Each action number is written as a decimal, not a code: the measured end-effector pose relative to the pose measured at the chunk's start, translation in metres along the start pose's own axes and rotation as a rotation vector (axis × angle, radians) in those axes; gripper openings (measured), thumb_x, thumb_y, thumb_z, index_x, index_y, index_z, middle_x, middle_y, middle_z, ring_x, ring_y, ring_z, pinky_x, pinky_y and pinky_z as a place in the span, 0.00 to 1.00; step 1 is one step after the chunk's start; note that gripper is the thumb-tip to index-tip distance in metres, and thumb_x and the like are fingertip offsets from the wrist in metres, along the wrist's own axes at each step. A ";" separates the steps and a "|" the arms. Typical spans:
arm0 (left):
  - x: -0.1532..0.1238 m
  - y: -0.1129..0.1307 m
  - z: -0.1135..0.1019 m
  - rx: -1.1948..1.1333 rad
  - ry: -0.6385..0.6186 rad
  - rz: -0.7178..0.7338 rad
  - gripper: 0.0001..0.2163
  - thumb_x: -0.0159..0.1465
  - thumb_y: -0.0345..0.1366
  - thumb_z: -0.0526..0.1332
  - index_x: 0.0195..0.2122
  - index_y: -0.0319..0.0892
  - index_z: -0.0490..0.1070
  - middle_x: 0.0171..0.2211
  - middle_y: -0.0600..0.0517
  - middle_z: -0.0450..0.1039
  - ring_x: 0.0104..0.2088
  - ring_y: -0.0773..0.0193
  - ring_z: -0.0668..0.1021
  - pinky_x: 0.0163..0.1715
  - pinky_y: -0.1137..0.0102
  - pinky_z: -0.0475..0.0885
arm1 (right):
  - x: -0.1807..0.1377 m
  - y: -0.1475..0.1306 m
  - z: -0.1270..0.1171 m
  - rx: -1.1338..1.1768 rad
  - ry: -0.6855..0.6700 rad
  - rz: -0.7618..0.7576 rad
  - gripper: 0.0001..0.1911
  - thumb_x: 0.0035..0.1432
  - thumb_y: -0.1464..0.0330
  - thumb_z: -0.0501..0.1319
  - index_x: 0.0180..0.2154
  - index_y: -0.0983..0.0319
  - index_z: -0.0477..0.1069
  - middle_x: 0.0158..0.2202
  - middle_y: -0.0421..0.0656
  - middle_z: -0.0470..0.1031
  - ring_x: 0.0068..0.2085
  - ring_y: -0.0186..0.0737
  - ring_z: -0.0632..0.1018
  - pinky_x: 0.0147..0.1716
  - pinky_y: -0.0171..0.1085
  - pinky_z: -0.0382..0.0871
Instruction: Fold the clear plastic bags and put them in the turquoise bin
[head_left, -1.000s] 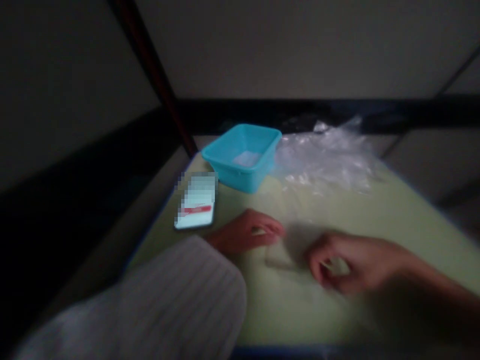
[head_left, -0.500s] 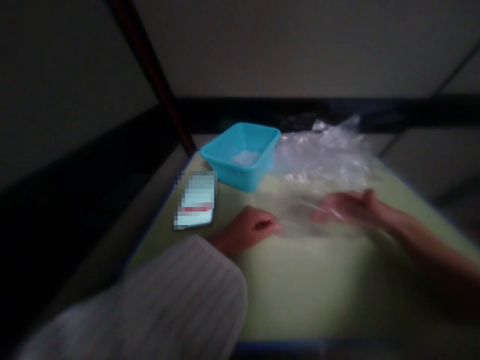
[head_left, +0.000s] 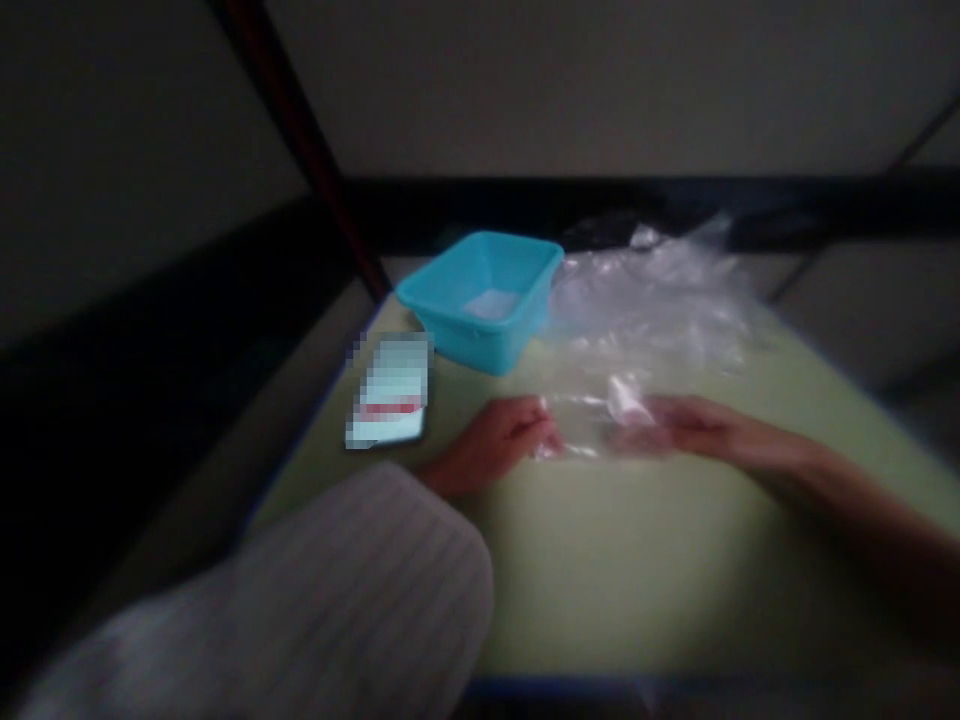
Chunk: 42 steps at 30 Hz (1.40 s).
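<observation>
A clear plastic bag (head_left: 581,425) stretches between my two hands, low over the table. My left hand (head_left: 514,440) is closed on its left end, fingers pinched together. At the other end, my right hand (head_left: 667,425) has its fingers on the plastic and looks closed around it, though motion blurs the fingertips. Behind them stands a turquoise plastic basin (head_left: 480,335) with something white and flat (head_left: 491,303) at its bottom. To the basin's right lies a crumpled heap of clear plastic bags (head_left: 652,295).
A phone with a lit, blurred-out screen (head_left: 394,390) lies left of my left hand, near the table's left edge. The yellow-green table (head_left: 622,570) has a blue rim. A wall and a dark band run behind it.
My right hand has turned from a loose, open pose to a closed one on the plastic. The bag now shows stretched between both hands. The view has shifted slightly.
</observation>
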<state>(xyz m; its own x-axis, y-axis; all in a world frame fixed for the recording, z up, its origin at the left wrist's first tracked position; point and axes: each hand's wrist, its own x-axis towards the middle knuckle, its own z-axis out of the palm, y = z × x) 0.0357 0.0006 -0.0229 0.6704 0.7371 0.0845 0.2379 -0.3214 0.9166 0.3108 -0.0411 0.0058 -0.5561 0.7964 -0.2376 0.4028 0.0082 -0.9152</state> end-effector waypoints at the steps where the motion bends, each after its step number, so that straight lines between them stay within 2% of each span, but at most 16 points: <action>1: 0.000 0.000 0.000 -0.015 0.005 -0.009 0.09 0.63 0.34 0.54 0.28 0.37 0.69 0.29 0.47 0.77 0.30 0.66 0.77 0.31 0.73 0.70 | 0.001 0.001 0.001 0.033 0.028 0.010 0.20 0.60 0.59 0.58 0.51 0.61 0.70 0.50 0.49 0.75 0.51 0.49 0.75 0.53 0.49 0.66; 5: 0.002 -0.002 0.001 -0.053 0.011 -0.035 0.09 0.63 0.35 0.54 0.29 0.37 0.69 0.31 0.47 0.77 0.30 0.65 0.77 0.31 0.72 0.71 | 0.001 0.002 0.005 0.113 0.139 0.071 0.23 0.55 0.54 0.61 0.50 0.57 0.71 0.48 0.48 0.76 0.48 0.51 0.76 0.46 0.46 0.71; 8: 0.003 -0.003 0.002 -0.070 0.007 -0.039 0.09 0.63 0.35 0.54 0.30 0.37 0.69 0.31 0.47 0.77 0.31 0.65 0.77 0.31 0.72 0.71 | 0.003 0.003 0.007 0.156 0.192 0.076 0.24 0.53 0.55 0.63 0.50 0.58 0.68 0.48 0.49 0.77 0.45 0.50 0.78 0.43 0.45 0.72; 12: 0.003 -0.005 0.002 -0.082 0.006 -0.039 0.09 0.63 0.35 0.54 0.30 0.38 0.69 0.30 0.48 0.76 0.29 0.66 0.77 0.30 0.73 0.71 | 0.007 0.005 0.009 0.244 0.156 -0.009 0.22 0.53 0.62 0.65 0.49 0.59 0.65 0.46 0.49 0.77 0.46 0.46 0.78 0.47 0.46 0.69; 15: 0.004 -0.008 0.002 -0.087 0.008 -0.033 0.08 0.62 0.36 0.54 0.29 0.38 0.68 0.29 0.49 0.75 0.29 0.66 0.77 0.29 0.73 0.70 | 0.010 0.006 0.013 0.328 0.091 -0.057 0.20 0.54 0.63 0.64 0.48 0.59 0.64 0.47 0.48 0.77 0.46 0.45 0.78 0.49 0.47 0.68; 18: 0.005 -0.010 0.002 -0.087 0.006 -0.041 0.08 0.62 0.37 0.55 0.28 0.39 0.67 0.28 0.50 0.75 0.30 0.66 0.78 0.29 0.73 0.71 | 0.011 0.006 0.016 0.339 0.076 -0.038 0.18 0.57 0.62 0.62 0.48 0.59 0.64 0.47 0.48 0.77 0.46 0.45 0.78 0.47 0.46 0.70; 24: 0.006 -0.009 -0.002 -0.122 0.017 -0.074 0.07 0.59 0.37 0.59 0.34 0.39 0.68 0.32 0.49 0.78 0.33 0.63 0.80 0.31 0.72 0.72 | 0.012 0.008 0.017 0.395 0.165 0.020 0.18 0.56 0.66 0.62 0.48 0.58 0.65 0.43 0.46 0.78 0.42 0.43 0.79 0.44 0.42 0.72; 27: 0.005 -0.008 -0.004 -0.144 0.018 -0.117 0.13 0.54 0.36 0.64 0.39 0.38 0.68 0.32 0.48 0.79 0.34 0.60 0.81 0.33 0.69 0.74 | 0.012 0.008 0.017 0.438 0.195 0.051 0.18 0.55 0.68 0.63 0.48 0.59 0.65 0.43 0.45 0.79 0.41 0.41 0.80 0.42 0.39 0.72; 31: 0.004 -0.013 -0.005 -0.139 0.003 -0.124 0.15 0.51 0.32 0.67 0.40 0.39 0.69 0.34 0.49 0.79 0.36 0.60 0.81 0.35 0.69 0.75 | 0.013 0.009 0.016 0.488 0.217 0.069 0.18 0.55 0.67 0.64 0.48 0.58 0.65 0.42 0.44 0.79 0.41 0.40 0.80 0.41 0.37 0.73; 36: 0.006 -0.017 -0.003 -0.134 0.057 -0.121 0.14 0.50 0.29 0.67 0.38 0.38 0.69 0.30 0.50 0.78 0.34 0.62 0.81 0.33 0.72 0.75 | 0.013 0.011 0.016 0.453 0.231 0.093 0.20 0.54 0.65 0.64 0.49 0.58 0.65 0.43 0.44 0.79 0.42 0.40 0.79 0.41 0.36 0.72; 42: 0.006 -0.005 0.000 -0.222 0.132 -0.222 0.15 0.48 0.25 0.65 0.37 0.38 0.66 0.26 0.55 0.74 0.30 0.64 0.80 0.30 0.73 0.73 | 0.010 0.001 0.016 0.352 0.291 0.118 0.25 0.52 0.60 0.65 0.50 0.58 0.64 0.45 0.46 0.78 0.43 0.42 0.78 0.37 0.36 0.73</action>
<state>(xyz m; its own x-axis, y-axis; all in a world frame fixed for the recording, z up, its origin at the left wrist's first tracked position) 0.0388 0.0066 -0.0273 0.5194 0.8498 -0.0903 0.1991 -0.0176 0.9798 0.2946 -0.0428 -0.0028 -0.2743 0.9165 -0.2912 0.1519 -0.2577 -0.9542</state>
